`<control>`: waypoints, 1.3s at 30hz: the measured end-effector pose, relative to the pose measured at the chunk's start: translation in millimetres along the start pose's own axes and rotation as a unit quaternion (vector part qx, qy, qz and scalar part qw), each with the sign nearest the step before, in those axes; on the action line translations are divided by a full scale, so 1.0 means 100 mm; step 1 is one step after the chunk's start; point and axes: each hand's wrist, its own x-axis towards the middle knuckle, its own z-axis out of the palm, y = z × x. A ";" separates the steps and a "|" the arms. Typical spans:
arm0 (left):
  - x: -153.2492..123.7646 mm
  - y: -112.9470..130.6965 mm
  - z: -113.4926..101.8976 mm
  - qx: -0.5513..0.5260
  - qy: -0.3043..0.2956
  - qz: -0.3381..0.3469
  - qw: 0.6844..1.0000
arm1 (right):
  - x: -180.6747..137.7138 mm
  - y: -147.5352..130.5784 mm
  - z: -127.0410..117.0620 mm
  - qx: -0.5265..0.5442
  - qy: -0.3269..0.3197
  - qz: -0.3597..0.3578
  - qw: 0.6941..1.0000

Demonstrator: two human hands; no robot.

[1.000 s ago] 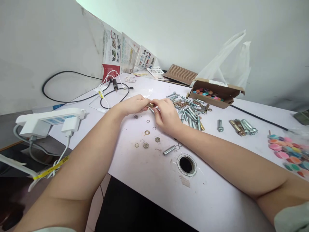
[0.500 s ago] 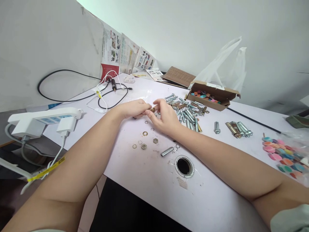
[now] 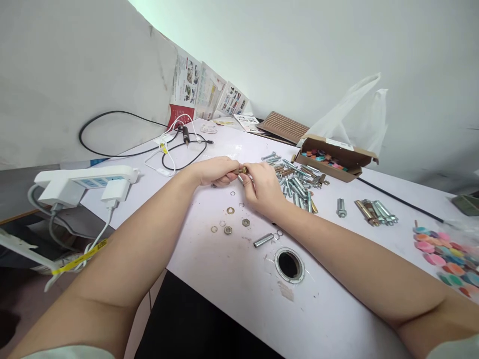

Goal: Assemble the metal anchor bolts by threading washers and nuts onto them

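Between my two hands is a brass-coloured anchor bolt (image 3: 243, 170), mostly covered by the fingers. My left hand (image 3: 218, 171) is closed around its shaft. The fingertips of my right hand (image 3: 263, 184) are closed at its nut end. In front of the hands lie loose hex nuts (image 3: 228, 230), flat washers (image 3: 230, 211) and thin ring washers (image 3: 214, 229). A bare silver sleeve (image 3: 263, 240) rests nearer the hole. To the right of my right hand spreads a pile of silver and brass anchor bolts (image 3: 297, 187).
A round cable hole (image 3: 289, 265) opens in the white table (image 3: 232, 279). An open cardboard box (image 3: 329, 172) holds coloured pieces. Right of the pile lie one single anchor bolt (image 3: 341, 207) and a row of several (image 3: 376, 213). A power strip (image 3: 88, 182) and cables (image 3: 187, 164) occupy the left.
The whole view has shifted slightly, so the scene sits lower and farther right. My right fingers have closed in on the bolt's nut end, where they were spread more apart before.
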 end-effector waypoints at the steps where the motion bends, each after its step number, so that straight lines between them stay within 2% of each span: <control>1: -0.01 0.01 0.00 -0.017 -0.013 -0.010 1.000 | 0.00 0.00 0.00 -0.008 0.012 -0.011 1.000; 5: -0.08 0.02 -0.03 -0.028 -0.061 -0.073 0.995 | -0.02 0.00 0.01 0.013 0.041 -0.062 0.997; 8: -0.11 0.02 -0.05 0.004 -0.064 -0.072 0.995 | -0.02 -0.03 0.01 0.063 0.045 -0.073 0.994; 13: -0.08 0.00 -0.02 0.059 -0.040 -0.028 0.997 | -0.01 -0.05 -0.01 0.122 0.026 0.044 0.991; 16: -0.09 0.00 0.00 0.099 -0.042 -0.020 0.994 | 0.00 -0.02 0.01 0.103 -0.042 0.076 0.991; 19: -0.10 0.02 -0.01 0.107 -0.033 -0.029 0.993 | -0.01 0.01 0.04 0.092 -0.049 0.036 0.994; 26: -0.08 0.03 -0.03 0.041 -0.005 0.003 0.999 | 0.00 0.04 0.03 0.009 0.046 -0.064 0.997; 31: -0.12 0.03 -0.02 0.014 -0.024 0.002 1.000 | 0.00 0.02 0.00 -0.017 0.087 -0.109 0.990; 36: -0.20 0.04 -0.07 0.005 -0.073 -0.004 0.997 | 0.01 -0.02 -0.05 0.011 0.172 -0.217 0.961; 39: -0.23 0.05 -0.13 -0.003 -0.082 -0.025 0.996 | -0.01 -0.07 -0.09 0.045 0.169 -0.233 0.957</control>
